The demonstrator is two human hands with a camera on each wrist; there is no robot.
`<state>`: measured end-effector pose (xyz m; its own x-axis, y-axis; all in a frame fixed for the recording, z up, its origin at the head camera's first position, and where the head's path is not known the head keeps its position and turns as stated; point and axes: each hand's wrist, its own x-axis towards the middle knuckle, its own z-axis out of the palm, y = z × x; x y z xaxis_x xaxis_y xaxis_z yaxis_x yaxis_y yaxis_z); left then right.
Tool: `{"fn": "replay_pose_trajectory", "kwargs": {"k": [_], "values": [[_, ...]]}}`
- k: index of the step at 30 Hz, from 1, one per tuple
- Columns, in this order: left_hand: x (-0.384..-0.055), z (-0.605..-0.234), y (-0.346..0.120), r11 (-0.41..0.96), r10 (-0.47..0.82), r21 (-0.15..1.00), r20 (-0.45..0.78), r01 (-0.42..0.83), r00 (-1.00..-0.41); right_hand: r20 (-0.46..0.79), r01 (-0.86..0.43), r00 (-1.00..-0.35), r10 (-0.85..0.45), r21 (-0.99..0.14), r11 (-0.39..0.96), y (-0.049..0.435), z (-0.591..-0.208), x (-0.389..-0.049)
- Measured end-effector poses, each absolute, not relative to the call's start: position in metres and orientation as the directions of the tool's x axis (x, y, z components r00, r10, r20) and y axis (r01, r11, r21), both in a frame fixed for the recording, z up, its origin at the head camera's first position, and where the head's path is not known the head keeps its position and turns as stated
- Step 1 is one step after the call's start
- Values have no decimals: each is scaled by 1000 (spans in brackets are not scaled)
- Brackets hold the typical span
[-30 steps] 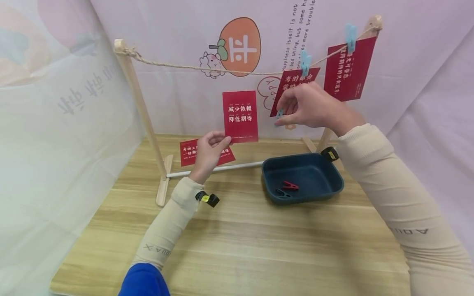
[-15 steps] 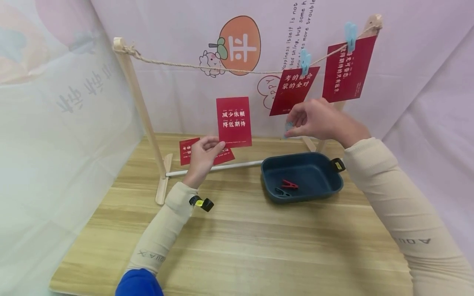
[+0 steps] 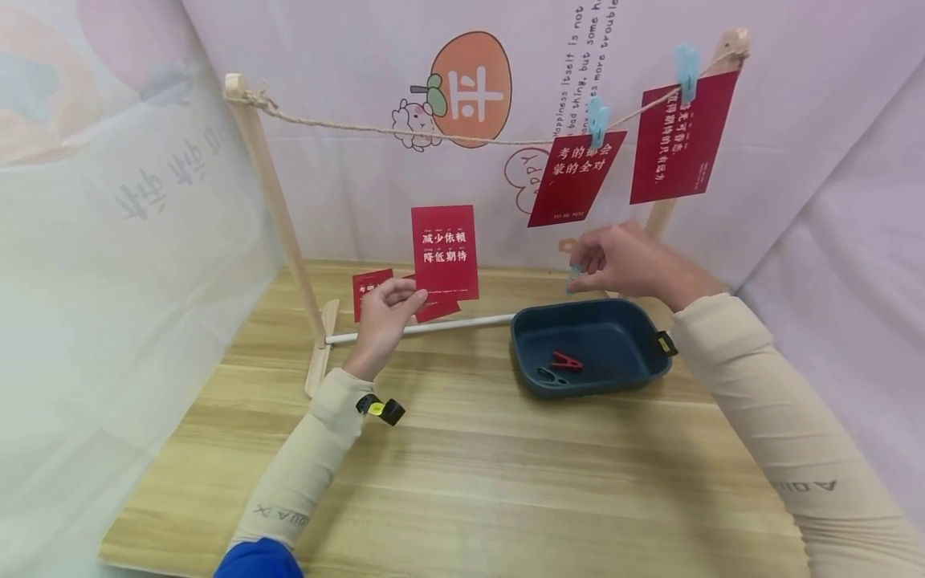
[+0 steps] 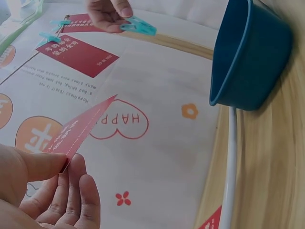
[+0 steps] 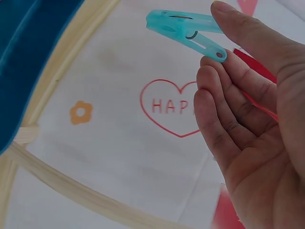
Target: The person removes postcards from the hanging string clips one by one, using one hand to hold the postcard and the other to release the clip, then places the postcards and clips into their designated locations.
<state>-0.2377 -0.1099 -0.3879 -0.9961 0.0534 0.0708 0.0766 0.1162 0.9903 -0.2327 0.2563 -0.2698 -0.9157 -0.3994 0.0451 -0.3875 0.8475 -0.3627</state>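
My left hand pinches the lower left corner of a red card with white writing, held upright below the rope. In my right hand a light blue clothespin is pinched by its handle ends between thumb and fingers, above the back edge of the blue basin. Two red cards hang from the rope by light blue clothespins: a tilted card near the right hand, and another card by the right post. Behind the left hand, a further red card is partly hidden.
Inside the basin lie a red clothespin and a dark clothespin. The rope spans the left post and right post of a wooden stand. A white rod runs low between them over the wooden table.
The left hand has moved down and to the left with its card. My right hand has lowered away from the tilted hanging card toward the basin, clothespin still in its fingers.
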Motion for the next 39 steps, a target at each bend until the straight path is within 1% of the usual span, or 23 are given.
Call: {"fn": "replay_pose_trajectory", "kwargs": {"k": [4, 16, 29, 39], "values": [[-235, -392, -117, 92, 46, 993, 68, 72, -997, 23, -377, -917, -399, -376, 847, 258, -281, -235], [-222, -402, -129, 76, 37, 997, 3, 6, -999, -34, -358, -916, -401, -385, 851, 262, -304, -236], [-206, -419, -147, 131, 4, 989, -77, -76, -997, -59, -357, -912, -406, -375, 856, 267, -319, -238], [-198, -432, -158, 170, -35, 982, -73, -77, -997, -68, -377, -901, -428, -362, 852, 273, -333, -238]]}}
